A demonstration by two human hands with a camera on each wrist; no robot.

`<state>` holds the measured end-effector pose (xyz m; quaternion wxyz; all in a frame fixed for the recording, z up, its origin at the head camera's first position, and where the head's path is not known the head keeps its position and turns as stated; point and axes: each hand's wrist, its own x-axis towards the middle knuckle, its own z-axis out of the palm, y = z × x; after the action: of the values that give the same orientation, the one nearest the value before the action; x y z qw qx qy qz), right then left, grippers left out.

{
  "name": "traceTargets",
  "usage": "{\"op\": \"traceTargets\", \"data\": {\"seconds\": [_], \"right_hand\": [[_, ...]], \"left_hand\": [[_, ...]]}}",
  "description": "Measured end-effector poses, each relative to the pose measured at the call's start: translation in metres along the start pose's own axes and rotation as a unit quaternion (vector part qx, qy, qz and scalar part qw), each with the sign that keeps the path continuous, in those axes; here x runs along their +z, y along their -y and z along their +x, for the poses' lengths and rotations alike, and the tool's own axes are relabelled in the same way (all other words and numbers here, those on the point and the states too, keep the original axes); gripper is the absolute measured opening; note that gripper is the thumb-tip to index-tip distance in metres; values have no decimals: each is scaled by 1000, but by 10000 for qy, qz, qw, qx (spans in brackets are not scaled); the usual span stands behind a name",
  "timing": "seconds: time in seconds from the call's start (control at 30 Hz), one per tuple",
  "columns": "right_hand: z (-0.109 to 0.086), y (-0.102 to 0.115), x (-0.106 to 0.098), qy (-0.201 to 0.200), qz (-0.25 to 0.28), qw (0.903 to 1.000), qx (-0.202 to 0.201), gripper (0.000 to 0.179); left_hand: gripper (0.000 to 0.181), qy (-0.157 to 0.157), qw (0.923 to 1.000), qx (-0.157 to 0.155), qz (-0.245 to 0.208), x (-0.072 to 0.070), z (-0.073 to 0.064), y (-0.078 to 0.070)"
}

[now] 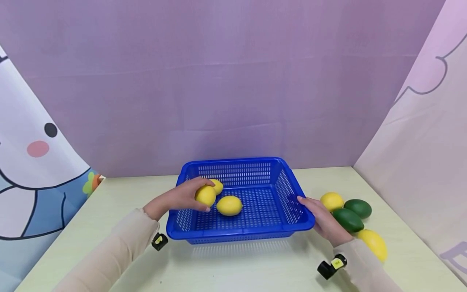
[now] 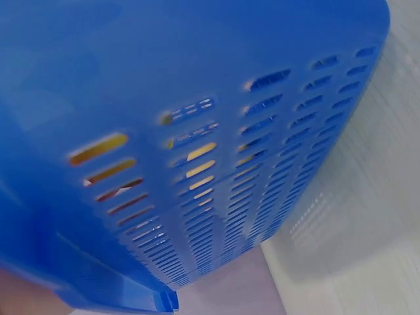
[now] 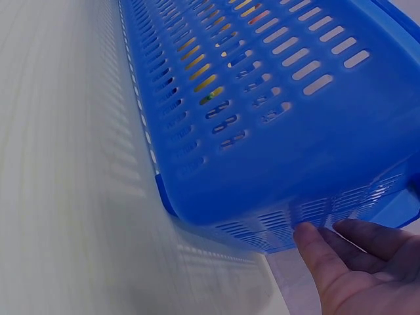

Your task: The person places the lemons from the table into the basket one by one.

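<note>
In the head view, a blue plastic basket [image 1: 233,234] with slotted walls is at the middle of the table, its shadow showing beneath the near side. My left hand [image 1: 187,195] reaches over the left rim and grips a yellow lemon [image 1: 205,196] inside. Another lemon [image 1: 229,205] lies beside it on the basket floor, and a third lemon [image 1: 217,186] is partly hidden behind the held one. At the right wall, my right hand [image 1: 322,217] holds the basket by its rim. Its fingers [image 3: 321,252] show against the outer wall in the right wrist view.
Right of the basket, two dark green oval fruits [image 1: 348,220] and two yellow lemons [image 1: 373,244] lie on the pale table [image 1: 233,267], close to my right wrist. A purple cloth [image 1: 233,89] hangs behind; printed cloths flank both sides.
</note>
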<state>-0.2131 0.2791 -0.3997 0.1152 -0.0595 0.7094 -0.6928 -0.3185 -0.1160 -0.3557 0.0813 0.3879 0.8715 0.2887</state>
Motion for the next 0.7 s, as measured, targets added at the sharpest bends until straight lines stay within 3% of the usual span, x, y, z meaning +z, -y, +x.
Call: {"op": "traceTargets", "data": {"seconds": [0.47, 0.7], "right_hand": [[-1, 1, -1, 100, 169, 9998, -78, 62], [-1, 1, 0, 116, 257, 9996, -77, 60]], "left_hand": [[64, 196, 9961, -240, 831, 11, 7, -5], [65, 391, 9907, -540, 1189, 19, 9, -12]]}}
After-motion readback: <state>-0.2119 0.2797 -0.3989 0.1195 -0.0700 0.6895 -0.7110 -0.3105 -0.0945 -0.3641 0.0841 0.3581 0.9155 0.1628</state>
